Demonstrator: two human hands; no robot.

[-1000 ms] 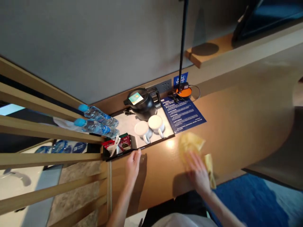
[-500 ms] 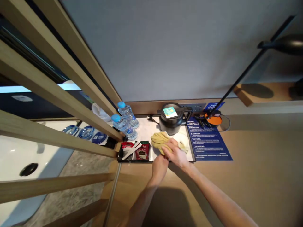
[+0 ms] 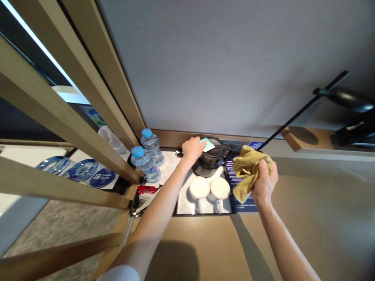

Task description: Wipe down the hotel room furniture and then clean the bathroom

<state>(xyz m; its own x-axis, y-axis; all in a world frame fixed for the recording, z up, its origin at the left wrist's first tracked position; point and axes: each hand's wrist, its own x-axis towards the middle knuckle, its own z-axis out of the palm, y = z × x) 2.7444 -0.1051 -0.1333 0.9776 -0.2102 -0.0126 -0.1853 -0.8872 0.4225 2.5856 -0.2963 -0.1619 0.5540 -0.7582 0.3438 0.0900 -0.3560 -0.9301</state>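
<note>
Tightly bunched, a mustard-yellow cloth (image 3: 247,172) sits in the right hand (image 3: 265,181), its fingers closed around the wad and one loose corner hanging below the fist. That closed hold looks well suited to this spot, since it keeps the fabric gathered and clear of what stands nearby. Just below the cloth lies the edge of a blue printed card (image 3: 243,207).

The left hand (image 3: 191,150) reaches across to the far side of the tray, right beside a black kettle (image 3: 211,162) and close to its pale teal label (image 3: 208,145). The view is poor here: the hand seems to rest on the kettle's top edge, but I cannot tell whether it is actually gripping.

Between the two hands and nearer the person, two white cups (image 3: 199,188) stand on a white tray mat (image 3: 172,168), handles toward the person. Beyond the left forearm stand two water bottles (image 3: 145,166) with blue caps, and red sachets (image 3: 145,190) lie under that forearm's near side.
</note>
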